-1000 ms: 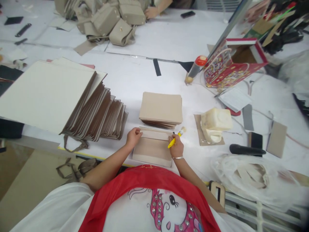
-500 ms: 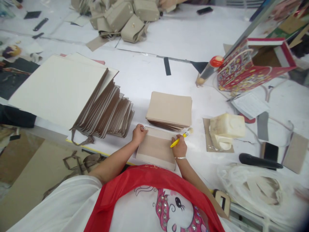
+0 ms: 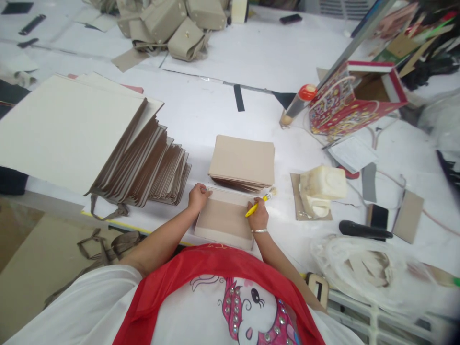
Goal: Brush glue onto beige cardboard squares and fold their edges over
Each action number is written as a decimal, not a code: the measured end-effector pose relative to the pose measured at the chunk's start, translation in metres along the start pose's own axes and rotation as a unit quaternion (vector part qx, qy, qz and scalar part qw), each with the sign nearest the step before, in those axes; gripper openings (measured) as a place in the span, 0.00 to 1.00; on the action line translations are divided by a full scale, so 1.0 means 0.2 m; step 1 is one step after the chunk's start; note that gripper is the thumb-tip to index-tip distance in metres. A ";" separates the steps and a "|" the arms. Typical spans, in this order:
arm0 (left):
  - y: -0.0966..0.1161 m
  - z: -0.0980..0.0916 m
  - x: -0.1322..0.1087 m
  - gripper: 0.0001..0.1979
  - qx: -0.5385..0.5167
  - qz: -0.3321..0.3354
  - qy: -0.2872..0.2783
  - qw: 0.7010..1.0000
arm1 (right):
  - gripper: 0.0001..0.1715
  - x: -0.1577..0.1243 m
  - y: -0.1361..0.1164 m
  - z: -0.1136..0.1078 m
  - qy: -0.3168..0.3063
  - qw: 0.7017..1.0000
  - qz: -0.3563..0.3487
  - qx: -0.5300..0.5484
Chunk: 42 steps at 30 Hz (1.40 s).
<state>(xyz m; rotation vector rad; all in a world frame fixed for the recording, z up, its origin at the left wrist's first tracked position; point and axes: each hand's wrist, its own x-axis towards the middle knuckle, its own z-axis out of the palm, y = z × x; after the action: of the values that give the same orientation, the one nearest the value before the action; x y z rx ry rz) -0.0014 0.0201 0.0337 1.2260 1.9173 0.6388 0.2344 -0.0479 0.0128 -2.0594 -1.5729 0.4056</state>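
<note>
A tan rectangular leather piece (image 3: 224, 218) lies at the table's near edge, right in front of me. My left hand (image 3: 198, 196) is closed, its fingers pressing down the piece's upper left corner. My right hand (image 3: 258, 216) grips a yellow-handled brush (image 3: 258, 204) at the piece's upper right corner, with the bristles pointing away to the right. Just beyond lies a stack of tan pieces (image 3: 242, 161).
A fanned pile of brown pieces under white boards (image 3: 68, 132) fills the left. A cream glue container (image 3: 321, 188) sits on a card to the right, near a black tool (image 3: 362, 230), a patterned red box (image 3: 354, 100) and a plastic bag (image 3: 373, 268). Beige bags (image 3: 172, 21) are heaped at the far side.
Both hands stay at the tan piece's top corners; the brush tip has dipped slightly closer to the piece. The other person's hand at the far bags is out of view. The camera has shifted.
</note>
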 end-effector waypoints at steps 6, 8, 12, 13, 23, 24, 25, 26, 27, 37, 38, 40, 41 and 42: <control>-0.03 0.02 0.00 0.13 0.002 -0.001 0.012 1.000 | 0.17 0.00 0.01 0.01 0.002 1.000 0.006 0.001; -0.02 0.02 0.00 0.13 0.008 0.000 0.009 1.000 | 0.17 0.00 0.01 0.01 0.000 1.000 0.008 0.002; -0.01 0.02 -0.01 0.13 0.030 0.010 0.009 0.999 | 0.17 0.00 0.00 0.02 -0.005 1.000 0.009 0.001; -0.01 0.02 -0.01 0.13 0.038 0.018 0.009 0.999 | 0.17 0.00 0.00 0.02 -0.001 1.000 0.007 0.001; -0.04 -0.01 -0.13 0.15 0.203 0.300 0.047 0.931 | 0.19 -0.04 0.13 -0.12 0.108 0.994 -0.005 0.011; -0.03 0.01 -0.17 0.16 0.220 0.352 0.017 0.910 | 0.18 -0.06 0.12 -0.13 0.105 0.994 -0.036 0.012; -0.03 0.03 -0.21 0.19 0.240 0.396 -0.019 0.886 | 0.18 -0.07 0.10 -0.12 0.094 0.993 -0.071 0.010; -0.02 0.06 -0.25 0.21 0.261 0.429 -0.057 0.863 | 0.18 -0.09 0.08 -0.11 0.078 0.991 -0.106 0.006; -0.02 0.08 -0.28 0.24 0.284 0.451 -0.094 0.841 | 0.18 -0.10 0.06 -0.09 0.057 0.989 -0.139 -0.002; -0.01 -0.37 -0.44 0.18 0.332 0.437 -0.019 0.836 | 0.19 -0.18 0.00 -0.17 0.016 0.981 -0.193 -0.028; 0.02 -0.49 -0.49 0.18 0.301 0.482 0.024 0.823 | 0.18 -0.18 -0.01 -0.20 0.035 0.979 -0.203 -0.014; 0.10 -0.74 -0.58 0.20 0.244 0.559 0.118 0.783 | 0.18 -0.17 -0.05 -0.24 0.052 0.975 -0.217 0.012; 0.14 -0.86 -0.61 0.23 0.226 0.572 0.188 0.765 | 0.19 -0.17 -0.08 -0.25 0.062 0.974 -0.217 0.027; 0.18 -0.97 -0.63 0.27 0.219 0.570 0.261 0.748 | 0.20 -0.18 -0.12 -0.26 0.073 0.973 -0.214 0.041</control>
<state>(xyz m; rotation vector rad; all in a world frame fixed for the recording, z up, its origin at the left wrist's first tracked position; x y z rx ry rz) -0.1080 -0.0820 0.2167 2.8224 1.5480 1.2753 0.2329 -0.0881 0.0658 -1.5883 -1.8128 0.1523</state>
